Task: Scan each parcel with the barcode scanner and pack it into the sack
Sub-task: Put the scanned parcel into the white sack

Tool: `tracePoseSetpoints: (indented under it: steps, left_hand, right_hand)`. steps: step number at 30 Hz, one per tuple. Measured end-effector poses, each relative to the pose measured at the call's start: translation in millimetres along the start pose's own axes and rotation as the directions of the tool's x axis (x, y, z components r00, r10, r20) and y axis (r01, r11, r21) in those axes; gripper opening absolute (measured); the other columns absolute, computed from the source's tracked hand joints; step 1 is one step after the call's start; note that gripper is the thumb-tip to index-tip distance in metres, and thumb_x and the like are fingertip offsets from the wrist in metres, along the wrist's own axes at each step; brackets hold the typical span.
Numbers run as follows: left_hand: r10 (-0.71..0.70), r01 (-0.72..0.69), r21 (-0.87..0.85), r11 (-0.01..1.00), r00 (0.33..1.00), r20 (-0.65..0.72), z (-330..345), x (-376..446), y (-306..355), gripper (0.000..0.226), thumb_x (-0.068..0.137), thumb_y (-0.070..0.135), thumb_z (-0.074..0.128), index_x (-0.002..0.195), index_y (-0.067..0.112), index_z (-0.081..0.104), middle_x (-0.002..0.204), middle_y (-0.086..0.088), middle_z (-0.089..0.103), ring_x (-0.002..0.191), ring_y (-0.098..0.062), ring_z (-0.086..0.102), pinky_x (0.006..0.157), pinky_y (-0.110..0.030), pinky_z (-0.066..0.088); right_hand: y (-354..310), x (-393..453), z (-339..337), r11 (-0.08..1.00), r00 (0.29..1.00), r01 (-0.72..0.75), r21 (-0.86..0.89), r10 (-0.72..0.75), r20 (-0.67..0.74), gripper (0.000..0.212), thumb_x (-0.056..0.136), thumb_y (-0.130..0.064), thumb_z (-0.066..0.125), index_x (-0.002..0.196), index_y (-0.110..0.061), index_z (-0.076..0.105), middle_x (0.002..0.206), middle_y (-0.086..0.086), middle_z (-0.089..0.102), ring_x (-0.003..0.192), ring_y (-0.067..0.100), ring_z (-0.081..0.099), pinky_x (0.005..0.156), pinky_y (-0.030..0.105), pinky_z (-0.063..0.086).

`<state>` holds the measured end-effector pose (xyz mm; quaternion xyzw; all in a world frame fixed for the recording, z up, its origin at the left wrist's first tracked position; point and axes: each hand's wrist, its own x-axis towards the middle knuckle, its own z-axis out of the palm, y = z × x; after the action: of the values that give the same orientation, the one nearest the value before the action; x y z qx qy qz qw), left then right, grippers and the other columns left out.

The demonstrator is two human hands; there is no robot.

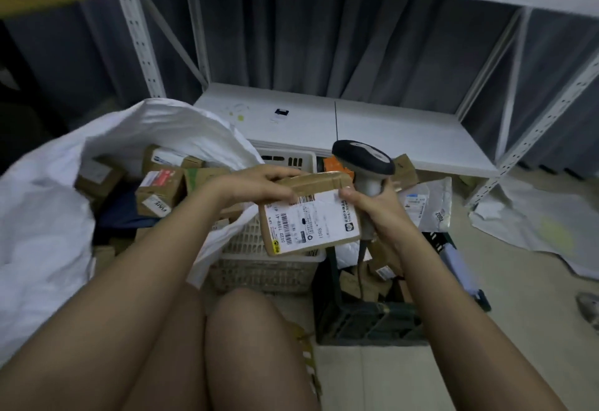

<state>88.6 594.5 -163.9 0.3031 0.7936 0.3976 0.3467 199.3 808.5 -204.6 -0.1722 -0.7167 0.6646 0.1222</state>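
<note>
2 hands | left fingers [285, 198] pinch parcel [308, 216] | right hand [372, 200] grips scanner [364, 159]

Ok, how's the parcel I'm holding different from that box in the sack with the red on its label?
The held parcel is flat and thin, gripped by the left hand with the right hand's thumb on its edge; the red-label box is chunkier and lies untouched in the white sack. The held parcel's label is white with barcodes and covers most of the face toward you; the other box's top label is partly red. Both are brown cardboard.
</note>
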Motion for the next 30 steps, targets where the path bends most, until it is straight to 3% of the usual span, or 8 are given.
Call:
tracePoseSetpoints:
  steps: [4,7,9,11,15,20,25,30]
  left_hand:
    - [0.065,-0.104,-0.166,0.981,0.972,-0.224,-1,-37,0,0.05,0.089,0.02,0.065,0.134,0.035,0.05,0.13,0.004,0.057,0.103,-0.015,0.064,0.08,-0.025,0.054]
    - [-0.071,-0.292,-0.45,0.844,0.771,-0.633,5,-51,-19,0.07,0.082,0.03,0.073,0.142,0.033,0.037,0.142,0.007,0.039,0.119,-0.018,0.051,0.087,-0.036,0.053]
    - [-0.211,-0.375,-0.669,0.642,0.752,-0.624,12,-60,-35,0.091,0.068,0.044,0.081,0.142,0.03,0.031,0.141,0.0,0.046,0.121,-0.022,0.053,0.083,-0.042,0.055]
    - [-0.211,-0.344,-0.802,0.489,0.845,-0.491,21,-68,-45,0.1,0.061,0.048,0.084,0.144,0.024,0.033,0.135,-0.007,0.055,0.12,-0.028,0.056,0.08,-0.047,0.056]
    - [-0.137,-0.457,-0.808,0.373,0.834,-0.535,31,-77,-39,0.081,0.076,0.028,0.075,0.143,0.031,0.031,0.132,-0.007,0.06,0.118,-0.031,0.059,0.086,-0.049,0.055]
    - [-0.125,-0.598,-0.676,0.43,0.702,-0.701,24,-88,-22,0.088,0.084,0.003,0.068,0.145,0.043,0.019,0.129,-0.001,0.06,0.112,-0.025,0.063,0.091,-0.052,0.053]
    - [-0.116,-0.54,-0.581,0.609,0.665,-0.738,-3,-101,-22,0.098,0.081,0.003,0.073,0.147,0.05,0.017,0.127,0.0,0.061,0.11,-0.02,0.064,0.08,-0.041,0.059]
    - [-0.104,-0.364,-0.434,0.824,0.656,-0.747,-22,-105,-34,0.104,0.076,0.003,0.077,0.149,0.045,0.017,0.137,0.002,0.05,0.113,-0.02,0.059,0.091,-0.05,0.054]
  right_hand:
    - [-19,-19,21,0.996,0.999,0.042,0.082,-0.041,-0.02,0.065,0.061,-0.022,0.086,0.114,-0.02,0.05,0.104,0.009,0.071,0.091,0.021,0.072,0.084,0.044,0.059]
    - [-32,-22,41,0.983,0.992,0.037,0.179,-0.015,-0.122,0.083,0.061,-0.03,0.089,0.13,-0.018,0.044,0.117,0.008,0.068,0.101,0.023,0.069,0.086,0.049,0.057]
    - [-40,-21,57,0.968,0.977,0.051,0.246,0.003,-0.213,0.091,0.06,-0.037,0.09,0.134,-0.022,0.04,0.121,0.004,0.065,0.104,0.022,0.067,0.088,0.052,0.055]
    - [-49,-20,75,0.957,0.965,0.073,0.279,0.004,-0.263,0.093,0.058,-0.041,0.091,0.133,-0.024,0.039,0.122,0.003,0.063,0.107,0.022,0.065,0.092,0.052,0.053]
    - [-61,-24,110,0.93,0.981,0.085,0.358,-0.015,-0.193,0.102,0.049,-0.044,0.091,0.133,-0.022,0.038,0.122,0.004,0.063,0.106,0.023,0.066,0.092,0.051,0.054]
    - [-66,-28,133,0.926,0.99,0.117,0.359,-0.081,-0.115,0.102,0.045,-0.049,0.091,0.131,-0.025,0.042,0.117,-0.001,0.066,0.105,0.019,0.068,0.092,0.048,0.055]
    - [-73,-27,123,0.989,0.988,0.107,0.101,-0.094,-0.124,0.077,0.075,-0.047,0.078,0.135,-0.026,0.035,0.129,-0.002,0.053,0.116,0.022,0.056,0.099,0.048,0.048]
    - [-75,-47,96,0.985,0.984,0.142,-0.102,-0.151,-0.093,0.031,0.089,-0.024,0.067,0.115,-0.018,0.052,0.094,-0.003,0.062,0.082,0.013,0.058,0.07,0.028,0.05]
